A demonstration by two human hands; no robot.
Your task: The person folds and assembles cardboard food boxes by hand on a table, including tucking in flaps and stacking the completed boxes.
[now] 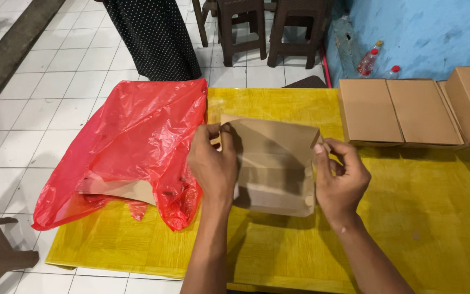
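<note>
While the red plastic bag (131, 147) lies beside it, left hand (213, 166) & right hand (341, 179) each grip the brown cardboard box (276, 163) w/ fingers pinching its edges over the yellow counter (409, 218).

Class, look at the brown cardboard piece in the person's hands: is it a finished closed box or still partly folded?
Partly folded: the cardboard piece has its flaps raised, unlike the closed boxes.
</note>
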